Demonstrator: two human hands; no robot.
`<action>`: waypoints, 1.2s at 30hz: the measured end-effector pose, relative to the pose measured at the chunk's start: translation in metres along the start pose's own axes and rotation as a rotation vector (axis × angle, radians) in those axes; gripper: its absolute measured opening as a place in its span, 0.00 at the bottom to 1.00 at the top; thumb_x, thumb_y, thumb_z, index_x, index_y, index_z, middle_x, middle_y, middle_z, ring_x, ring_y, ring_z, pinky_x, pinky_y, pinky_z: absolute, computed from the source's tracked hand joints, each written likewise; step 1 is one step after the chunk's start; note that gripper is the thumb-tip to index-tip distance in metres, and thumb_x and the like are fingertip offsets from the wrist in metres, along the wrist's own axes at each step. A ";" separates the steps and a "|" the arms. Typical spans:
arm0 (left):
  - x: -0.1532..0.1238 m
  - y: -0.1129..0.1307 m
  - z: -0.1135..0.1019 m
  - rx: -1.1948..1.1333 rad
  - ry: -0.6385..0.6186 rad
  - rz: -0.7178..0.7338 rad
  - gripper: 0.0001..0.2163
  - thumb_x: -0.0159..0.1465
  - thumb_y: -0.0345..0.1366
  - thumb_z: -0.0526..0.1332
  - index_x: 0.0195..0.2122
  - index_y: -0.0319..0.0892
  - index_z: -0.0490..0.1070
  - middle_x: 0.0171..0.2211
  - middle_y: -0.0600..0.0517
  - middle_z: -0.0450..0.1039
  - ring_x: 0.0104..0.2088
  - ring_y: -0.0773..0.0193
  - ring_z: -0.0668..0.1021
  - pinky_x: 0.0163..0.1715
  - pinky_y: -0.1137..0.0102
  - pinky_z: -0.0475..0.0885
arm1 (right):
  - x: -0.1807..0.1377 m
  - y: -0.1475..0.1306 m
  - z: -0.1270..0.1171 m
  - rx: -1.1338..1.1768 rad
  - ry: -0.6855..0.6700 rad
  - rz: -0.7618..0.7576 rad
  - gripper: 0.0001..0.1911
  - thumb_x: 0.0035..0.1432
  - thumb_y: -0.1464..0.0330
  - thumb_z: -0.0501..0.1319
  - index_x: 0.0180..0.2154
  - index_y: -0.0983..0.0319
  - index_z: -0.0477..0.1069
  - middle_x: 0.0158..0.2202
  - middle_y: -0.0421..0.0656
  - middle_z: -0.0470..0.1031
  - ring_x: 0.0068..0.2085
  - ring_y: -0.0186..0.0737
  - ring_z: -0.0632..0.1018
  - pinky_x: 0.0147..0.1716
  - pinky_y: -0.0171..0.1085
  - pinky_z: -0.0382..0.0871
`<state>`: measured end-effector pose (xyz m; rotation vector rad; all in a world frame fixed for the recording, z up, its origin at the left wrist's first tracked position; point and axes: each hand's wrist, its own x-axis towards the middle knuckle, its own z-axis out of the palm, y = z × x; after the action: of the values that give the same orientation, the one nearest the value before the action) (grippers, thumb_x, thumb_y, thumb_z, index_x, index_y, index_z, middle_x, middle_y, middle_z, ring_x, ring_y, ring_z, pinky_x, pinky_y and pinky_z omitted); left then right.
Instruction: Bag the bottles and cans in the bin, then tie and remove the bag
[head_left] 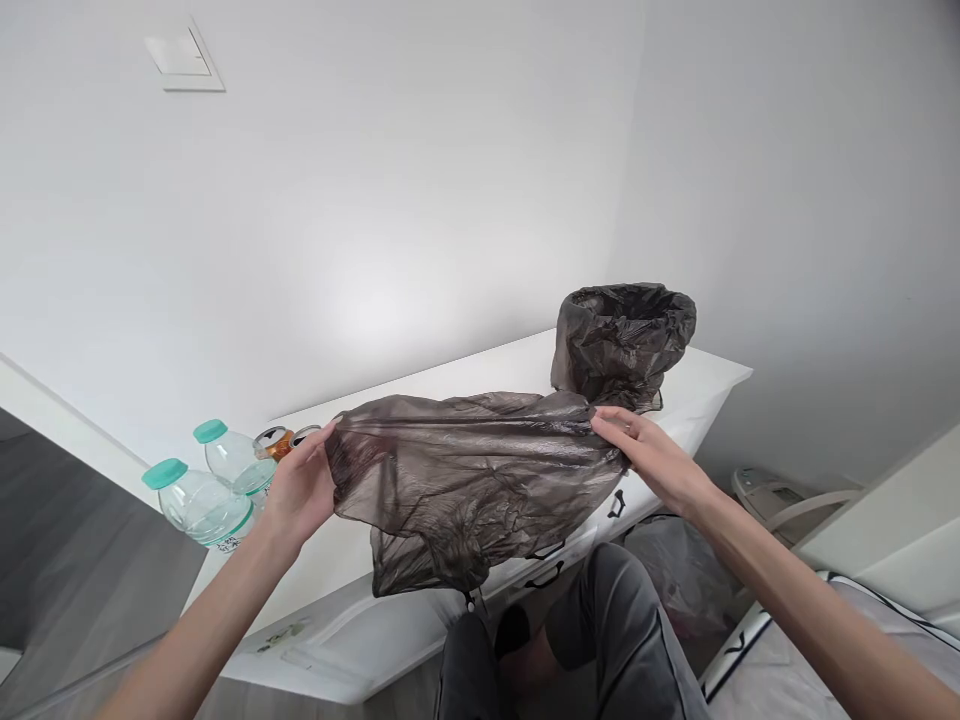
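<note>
A thin, dark translucent garbage bag (487, 470) is stretched sideways between my two hands above the white cabinet top. My left hand (304, 480) pinches its left edge, close to the bottles. At the bag's upper right, my right hand (637, 445) grips the other end with thumb and fingers. The lower part of the bag hangs in loose folds over the cabinet's front edge. Just behind my right hand stands a bin (622, 340) lined with a similar dark bag, its mouth facing up.
Two clear bottles with teal caps (199, 500) and two drink cans (276, 442) stand at the left end of the white cabinet (420, 385). Black handles (616, 503) line its drawers. A clear plastic bag (682, 570) lies on the floor at right. Walls border the back and right.
</note>
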<state>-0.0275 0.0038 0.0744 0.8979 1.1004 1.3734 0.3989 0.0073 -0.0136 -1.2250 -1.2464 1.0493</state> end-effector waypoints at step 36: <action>0.076 -0.009 0.047 0.538 0.265 0.276 0.22 0.63 0.43 0.65 0.56 0.39 0.71 0.55 0.39 0.77 0.56 0.47 0.79 0.53 0.56 0.76 | 0.054 0.045 0.020 -0.052 -0.089 0.167 0.32 0.44 0.53 0.77 0.48 0.56 0.71 0.47 0.45 0.79 0.50 0.49 0.77 0.46 0.40 0.68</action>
<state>0.0114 0.0840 0.0734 1.3178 1.6429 1.4742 0.3864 0.0668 -0.0539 -1.3531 -1.2625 1.2104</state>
